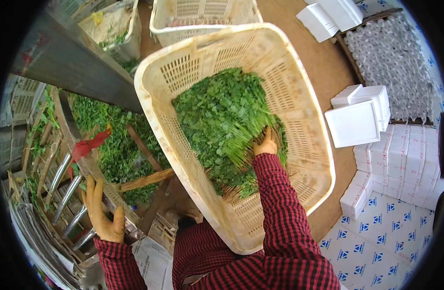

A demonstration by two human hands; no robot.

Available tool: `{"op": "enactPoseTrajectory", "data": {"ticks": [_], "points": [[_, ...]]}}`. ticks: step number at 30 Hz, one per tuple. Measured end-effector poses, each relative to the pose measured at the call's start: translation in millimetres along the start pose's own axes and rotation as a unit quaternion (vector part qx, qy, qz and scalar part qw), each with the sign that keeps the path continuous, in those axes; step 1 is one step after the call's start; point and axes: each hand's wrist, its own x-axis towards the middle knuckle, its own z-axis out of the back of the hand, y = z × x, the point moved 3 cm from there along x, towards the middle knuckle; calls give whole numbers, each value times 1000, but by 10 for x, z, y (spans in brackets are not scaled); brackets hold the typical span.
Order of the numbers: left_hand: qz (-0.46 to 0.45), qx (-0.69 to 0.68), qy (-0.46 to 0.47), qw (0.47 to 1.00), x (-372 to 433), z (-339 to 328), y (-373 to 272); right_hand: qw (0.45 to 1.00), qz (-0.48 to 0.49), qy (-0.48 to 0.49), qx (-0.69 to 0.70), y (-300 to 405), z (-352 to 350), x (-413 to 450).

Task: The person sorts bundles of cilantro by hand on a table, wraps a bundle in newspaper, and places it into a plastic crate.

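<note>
A large cream plastic basket with slotted walls tilts in front of me. Inside lie bunches of leafy greens, resembling coriander, with pale green stems and brownish roots. My right hand reaches down into the basket and grips the root end of a bunch; some of its fingers are hidden among the stems. My left hand, in what looks like a tan glove, is raised outside the basket on the left. Its fingers are spread and hold nothing, close to the metal edge of a rack.
Loose greens lie beyond the rack's edge, where a red cloth strip hangs. A metal post slants at upper left. Another basket stands behind. White foam boxes, stacked cartons and bagged bottles are at right.
</note>
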Motion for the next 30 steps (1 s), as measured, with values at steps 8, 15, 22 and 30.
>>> {"op": "enactPoseTrajectory", "data": {"ticks": [8,15,22,30], "points": [[38,-11,4,999,15,-23,9,994,61,80,33,-101,-281,83],[40,-37,0,999,6,-20,-11,985,58,116,-117,-5,-412,231],[39,-49,-4,998,-2,-38,-20,973,99,71,-196,20,-65,-79],[57,-33,3,998,8,-35,-52,936,157,146,-278,163,-253,-385]]}}
